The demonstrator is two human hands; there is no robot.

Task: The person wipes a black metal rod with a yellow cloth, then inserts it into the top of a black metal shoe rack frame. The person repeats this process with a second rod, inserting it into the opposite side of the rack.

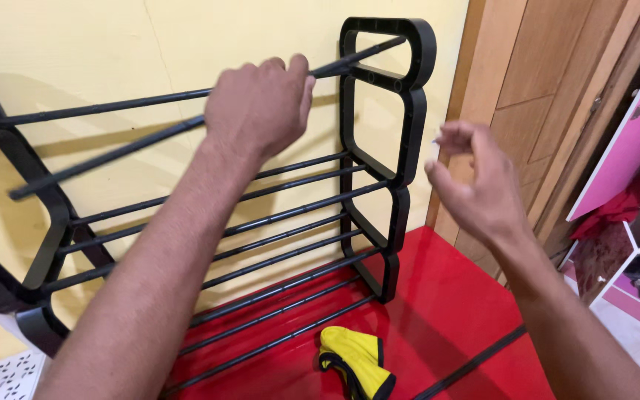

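Both forearms reach forward from the camera. Left hand (259,104) is closed around a thin black rod (112,155); its long axis runs from lower left up to the right, far end at the top of the black rack side frame (409,111). Right hand (475,185) is empty, fingers loosely curled, just right of this frame. Below the hands, a yellow cloth (353,359) lies on the red surface (446,311).

Two hands, left (261,104) and right (475,185); one black rack (379,148); one loose black rod (150,141) in hand; one yellow cloth (353,359); one red floor (446,296)
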